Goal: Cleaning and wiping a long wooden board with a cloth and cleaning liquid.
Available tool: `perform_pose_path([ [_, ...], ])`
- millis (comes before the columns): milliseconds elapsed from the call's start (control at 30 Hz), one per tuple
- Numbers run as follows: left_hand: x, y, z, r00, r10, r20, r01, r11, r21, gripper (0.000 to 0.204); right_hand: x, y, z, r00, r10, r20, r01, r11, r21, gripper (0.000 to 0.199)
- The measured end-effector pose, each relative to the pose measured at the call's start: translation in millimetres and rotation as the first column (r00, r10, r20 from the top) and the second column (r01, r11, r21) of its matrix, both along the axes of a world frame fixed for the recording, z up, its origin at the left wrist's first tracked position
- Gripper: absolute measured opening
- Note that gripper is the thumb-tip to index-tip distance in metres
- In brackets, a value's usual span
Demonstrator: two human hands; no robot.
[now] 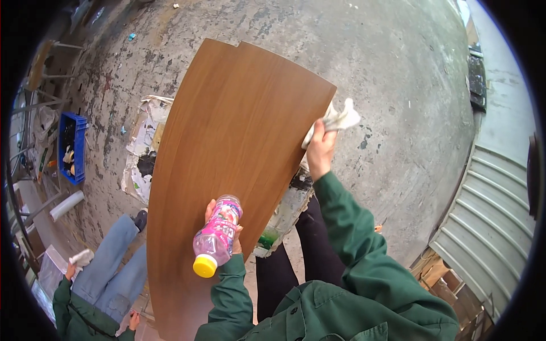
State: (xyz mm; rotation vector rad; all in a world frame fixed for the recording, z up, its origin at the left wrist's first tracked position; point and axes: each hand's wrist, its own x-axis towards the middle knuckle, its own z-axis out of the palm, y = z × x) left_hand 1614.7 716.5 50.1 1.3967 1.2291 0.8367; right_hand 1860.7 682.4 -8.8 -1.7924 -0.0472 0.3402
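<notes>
Bottle (216, 238) in your left hand (223, 223) comes first: your fingers wrap tight around the clear pink bottle, its yellow cap pointing down toward you. It rests against the long brown board (227, 153), which stretches away from you. At the board's right edge, your right hand (320, 149) squeezes a white cloth (336, 119). That hand is nearer the far end.

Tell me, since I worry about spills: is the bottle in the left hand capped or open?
Capped. The clear bottle with a pink label has its yellow cap on, held on its side in the left hand over the brown wooden panel.
</notes>
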Motion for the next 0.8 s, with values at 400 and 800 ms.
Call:
perform_pose_path([
  [400,6.8,-2.8,-10.7,0.989,0.063,-0.137,-0.044,0.990,0.136,0.086,72.7,23.6,-8.8,0.980,-0.079,0.185,0.080,0.997,0.006,0.027],
  [800,1.0,-4.8,-15.0,0.990,0.130,-0.044,-0.130,0.991,0.015,0.088,143.2,6.3,8.8,0.813,0.578,0.072,-0.525,0.780,-0.341,0.023],
])
